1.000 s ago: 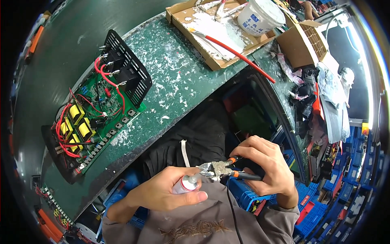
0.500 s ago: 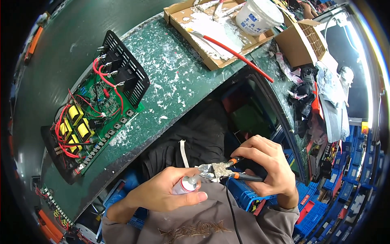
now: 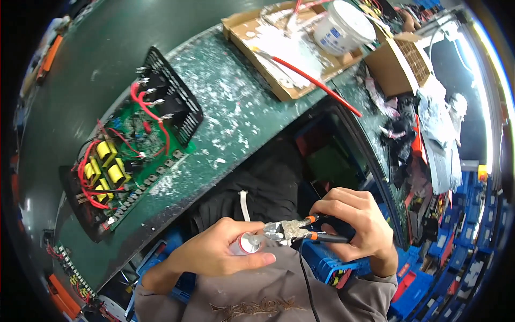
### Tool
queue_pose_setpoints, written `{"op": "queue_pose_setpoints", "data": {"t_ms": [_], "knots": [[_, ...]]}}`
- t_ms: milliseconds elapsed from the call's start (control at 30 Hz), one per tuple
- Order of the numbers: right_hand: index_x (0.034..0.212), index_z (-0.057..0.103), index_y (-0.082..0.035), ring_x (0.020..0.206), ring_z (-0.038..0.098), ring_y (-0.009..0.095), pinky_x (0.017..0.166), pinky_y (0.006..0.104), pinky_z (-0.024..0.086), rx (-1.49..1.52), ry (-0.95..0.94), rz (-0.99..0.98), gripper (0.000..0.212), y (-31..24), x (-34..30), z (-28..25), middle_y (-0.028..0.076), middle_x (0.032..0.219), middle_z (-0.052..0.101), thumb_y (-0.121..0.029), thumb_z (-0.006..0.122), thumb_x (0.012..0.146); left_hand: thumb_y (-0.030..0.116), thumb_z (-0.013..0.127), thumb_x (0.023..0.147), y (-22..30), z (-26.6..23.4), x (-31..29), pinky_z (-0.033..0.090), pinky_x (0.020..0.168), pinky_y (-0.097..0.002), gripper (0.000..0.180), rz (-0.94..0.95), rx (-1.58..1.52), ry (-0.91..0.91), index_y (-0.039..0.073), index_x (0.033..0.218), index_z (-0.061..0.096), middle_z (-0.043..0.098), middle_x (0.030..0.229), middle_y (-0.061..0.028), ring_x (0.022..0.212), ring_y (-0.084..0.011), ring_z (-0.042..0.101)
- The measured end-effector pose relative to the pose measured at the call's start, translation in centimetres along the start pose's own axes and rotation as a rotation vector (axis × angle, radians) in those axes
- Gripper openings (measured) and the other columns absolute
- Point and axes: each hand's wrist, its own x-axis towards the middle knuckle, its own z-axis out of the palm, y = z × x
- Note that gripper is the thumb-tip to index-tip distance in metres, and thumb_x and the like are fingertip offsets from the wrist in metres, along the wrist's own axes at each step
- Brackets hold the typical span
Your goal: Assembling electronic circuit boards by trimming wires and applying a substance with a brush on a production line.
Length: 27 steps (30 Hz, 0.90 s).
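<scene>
My left hand (image 3: 212, 249) is wrapped round a small white tube (image 3: 245, 244), its nozzle turned toward the right. In my right hand (image 3: 365, 225) are pliers (image 3: 292, 230) with black and orange handles, spread a little apart. Their worn, whitish-stained jaws meet the nozzle end of the tube; whether they bite on it I cannot tell. Both hands are in front of my grey top, off the bench. Farther left, a green circuit board (image 3: 145, 142) with red wires and yellow transformers lies on the bench, a black slotted panel (image 3: 188, 107) standing at its edge.
The green bench (image 3: 230, 107) is flecked with white bits. A cardboard tray (image 3: 268, 85) smeared white holds a white bucket (image 3: 343, 32); a red stick (image 3: 316, 83) juts over its rim. Right of it stands a divided cardboard box (image 3: 390, 67). Blue bins (image 3: 413, 284) fill the right side.
The view has shifted slightly, so the bench and board appear a bit lower and farther right. My hands keep the same grips on the tube and the pliers.
</scene>
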Motion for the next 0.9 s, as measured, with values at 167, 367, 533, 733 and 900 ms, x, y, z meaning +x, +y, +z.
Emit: {"op": "queue_pose_setpoints", "data": {"t_ms": [167,367,533,733,900], "knots": [[0.097,0.063,0.002,0.058,0.056,0.029,0.054,0.0333,0.044,0.021,-0.041,-0.090,0.040,-1.6,6.2,-2.8,0.011,0.069,0.055,-0.007,0.063,0.057,0.014,0.075,0.081,3.7,-2.6,-0.8,0.033,0.047,-0.0230,0.025,0.049,0.019,0.140,0.006,0.069,0.054,0.050,0.057,0.0034,0.052,-0.0037,0.044],[0.096,0.063,0.004,0.064,0.061,0.021,0.062,0.0317,0.047,-0.059,-0.066,-0.136,0.027,-4.7,17.1,-5.8,0.013,0.070,0.061,-0.008,0.065,0.071,0.017,0.066,0.089,11.8,-8.1,-3.9,0.030,0.038,-0.0243,0.030,0.020,-0.039,0.320,0.007,0.069,0.046,0.042,0.050,0.0008,0.040,-0.0067,0.039],[0.093,0.062,0.006,0.058,0.046,0.011,0.055,0.0297,0.041,0.017,-0.151,-0.147,0.021,-6.6,28.6,-4.7,0.006,0.061,0.053,-0.008,0.063,0.077,0.019,0.062,0.092,14.2,-16.5,-5.9,0.027,0.036,-0.0225,0.031,0.053,-0.149,0.414,0.009,0.069,0.043,0.037,0.051,0.0022,0.039,-0.0057,0.037],[0.082,0.063,0.007,0.060,0.059,0.031,0.062,0.0385,0.046,-0.107,-0.196,-0.163,0.025,-5.8,40.0,-0.7,0.023,0.065,0.058,-0.015,0.060,0.071,0.018,0.059,0.094,12.5,-27.3,-6.2,0.023,0.035,-0.0196,0.032,0.043,-0.264,0.449,0.013,0.070,0.037,0.032,0.054,0.0052,0.040,-0.0027,0.032],[0.090,0.063,0.004,0.057,0.046,0.015,0.055,0.0321,0.039,0.041,-0.078,-0.197,0.021,-1.7,43.0,2.2,0.007,0.061,0.050,-0.011,0.059,0.075,0.016,0.065,0.090,9.3,-32.2,-7.2,0.024,0.036,-0.0212,0.036,0.070,-0.190,0.684,0.014,0.069,0.036,0.034,0.054,0.0049,0.041,-0.0037,0.031]]}}
